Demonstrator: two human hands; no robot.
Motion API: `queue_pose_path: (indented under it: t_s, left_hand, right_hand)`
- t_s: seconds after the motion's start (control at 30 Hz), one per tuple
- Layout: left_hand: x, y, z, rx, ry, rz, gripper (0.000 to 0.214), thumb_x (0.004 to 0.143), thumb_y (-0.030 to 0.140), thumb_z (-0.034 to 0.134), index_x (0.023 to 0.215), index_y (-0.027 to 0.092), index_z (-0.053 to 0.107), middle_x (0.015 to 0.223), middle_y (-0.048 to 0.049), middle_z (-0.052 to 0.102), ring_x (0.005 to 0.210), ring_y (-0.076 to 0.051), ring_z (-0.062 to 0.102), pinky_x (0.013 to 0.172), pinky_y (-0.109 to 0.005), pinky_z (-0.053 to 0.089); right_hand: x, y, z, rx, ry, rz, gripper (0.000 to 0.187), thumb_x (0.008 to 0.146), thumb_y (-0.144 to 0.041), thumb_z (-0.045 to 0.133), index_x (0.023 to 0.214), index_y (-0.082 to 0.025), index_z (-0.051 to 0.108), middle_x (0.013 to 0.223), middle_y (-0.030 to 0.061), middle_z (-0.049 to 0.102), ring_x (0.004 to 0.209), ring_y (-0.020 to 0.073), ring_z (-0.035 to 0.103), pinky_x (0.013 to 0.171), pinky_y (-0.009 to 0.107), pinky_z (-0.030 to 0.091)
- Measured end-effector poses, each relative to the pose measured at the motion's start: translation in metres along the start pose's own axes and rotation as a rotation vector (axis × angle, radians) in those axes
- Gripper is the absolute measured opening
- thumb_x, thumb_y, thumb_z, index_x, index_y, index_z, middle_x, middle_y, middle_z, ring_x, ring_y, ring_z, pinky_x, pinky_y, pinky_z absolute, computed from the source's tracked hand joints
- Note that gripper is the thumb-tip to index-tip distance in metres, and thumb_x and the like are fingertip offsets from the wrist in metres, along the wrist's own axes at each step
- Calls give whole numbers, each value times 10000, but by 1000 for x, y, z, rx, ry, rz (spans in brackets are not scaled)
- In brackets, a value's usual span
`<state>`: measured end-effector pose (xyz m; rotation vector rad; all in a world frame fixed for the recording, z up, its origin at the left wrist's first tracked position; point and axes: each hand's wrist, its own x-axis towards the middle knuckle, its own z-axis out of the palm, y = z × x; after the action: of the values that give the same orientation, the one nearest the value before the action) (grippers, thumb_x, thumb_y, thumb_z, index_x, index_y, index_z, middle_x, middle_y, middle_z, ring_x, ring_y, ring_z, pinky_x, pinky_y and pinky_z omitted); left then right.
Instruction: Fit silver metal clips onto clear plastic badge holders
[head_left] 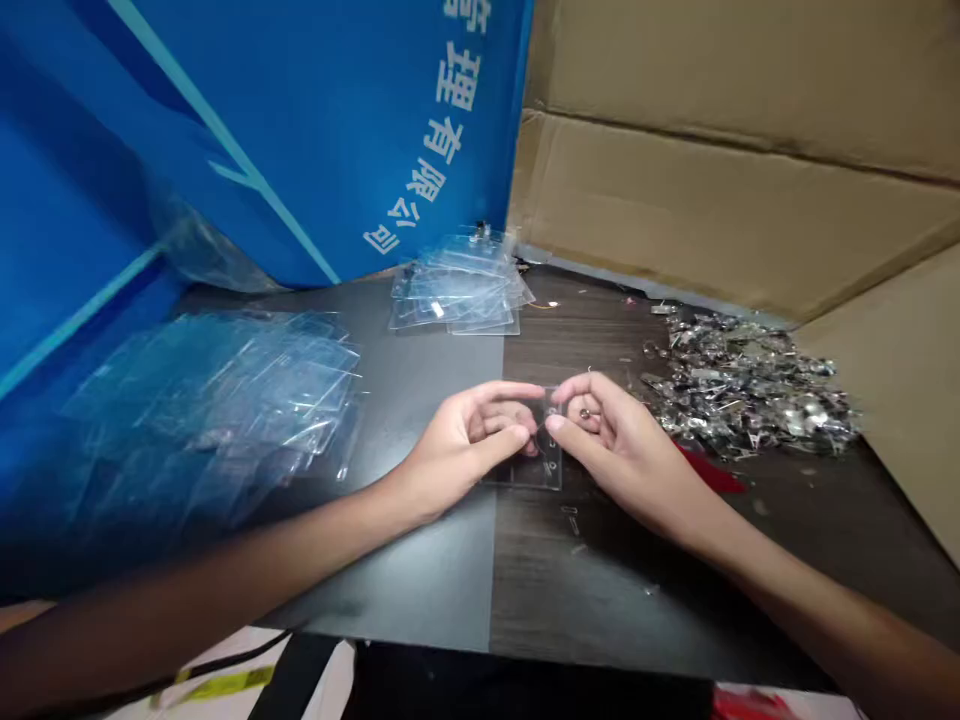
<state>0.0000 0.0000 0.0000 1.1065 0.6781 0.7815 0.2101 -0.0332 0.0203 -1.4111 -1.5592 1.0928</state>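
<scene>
I have a clear plastic sleeve (536, 475) between my two hands, at the middle of the counter (420, 580), mostly over its dark wood-grain half; whether its lower edge touches the surface I cannot tell. My left hand (465, 435) grips the sleeve from its left side, thumb laid across the front toward my curled fingers and the index stretched along the top edge. My right hand (615, 435) pinches its upper right edge between thumb and index, the other fingers curled in, with a small round metal piece (585, 413) showing against them. Small cut-out shapes run down the sleeve near that edge. To the right of the sleeve lies a heap of shiny metal clips (750, 390), and between the two, partly under my forearm, a red piece (712, 470). Just nearer to me than the sleeve are small clear scraps (574, 522). Left of the sleeve a broad, blurred spread of clear sheets (247, 380) covers the grey half, and a smaller stack of clear sheets (461, 290) sits beyond it. Farther behind the sleeve stand a blue panel with white characters (360, 110) and, on the right, brown cardboard (712, 180).
</scene>
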Motion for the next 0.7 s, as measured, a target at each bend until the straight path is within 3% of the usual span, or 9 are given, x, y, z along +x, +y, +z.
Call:
queue_pose_path:
  t_s: [0.13, 0.23, 0.3, 0.43, 0.53, 0.7]
  left_hand:
    - [-1, -8, 3, 106, 194, 86, 456, 958, 316, 816, 1322, 170, 582, 1000, -45, 724, 862, -162, 693, 847, -315, 554]
    - [-5, -12, 1, 409, 322, 244, 549, 980, 244, 740, 1476, 183, 514, 1182, -86, 669, 948, -177, 649, 958, -388, 548]
    - [-9, -13, 1, 550, 271, 312, 628, 1023, 261, 676, 1607, 204, 453, 1306, -119, 614, 1074, -211, 627, 1053, -446, 527]
    - [-13, -14, 2, 518, 65, 274, 762, 1039, 387, 703, 1717, 256, 380, 1404, -144, 552, 1254, -275, 592, 1108, -498, 528]
    - [-13, -16, 3, 464, 30, 269, 780, 1024, 353, 732, 1725, 279, 397, 1418, -141, 555, 1290, -288, 599, 1148, -525, 521]
    - [-13, -17, -1, 419, -17, 284, 709, 1095, 326, 607, 1759, 283, 363, 1506, -154, 572, 1379, -301, 598, 1235, -568, 492]
  right_hand:
    - [4, 0, -3, -38, -179, -37, 308, 1026, -415, 591, 853, -188, 707, 748, 12, 615, 651, 147, 495, 579, 276, 380]
    - [3, 1, -1, -54, -184, -56, 326, 1040, -424, 602, 860, -184, 729, 766, 27, 649, 660, 154, 506, 578, 281, 381]
    - [0, 1, 1, -61, -175, -76, 319, 1051, -419, 609, 885, -183, 746, 778, 31, 670, 654, 154, 510, 578, 285, 389]
    - [-5, -3, 2, -86, -171, -184, 289, 1084, -354, 610, 887, -195, 749, 797, 21, 693, 664, 148, 537, 606, 287, 410]
    - [-7, -4, 2, -104, -142, -254, 273, 1094, -314, 619, 880, -202, 746, 807, 12, 684, 674, 142, 534, 615, 283, 406]
    - [-9, -3, 4, -96, -119, -269, 224, 1070, -287, 642, 895, -204, 754, 765, -9, 579, 651, 138, 494, 603, 274, 405]
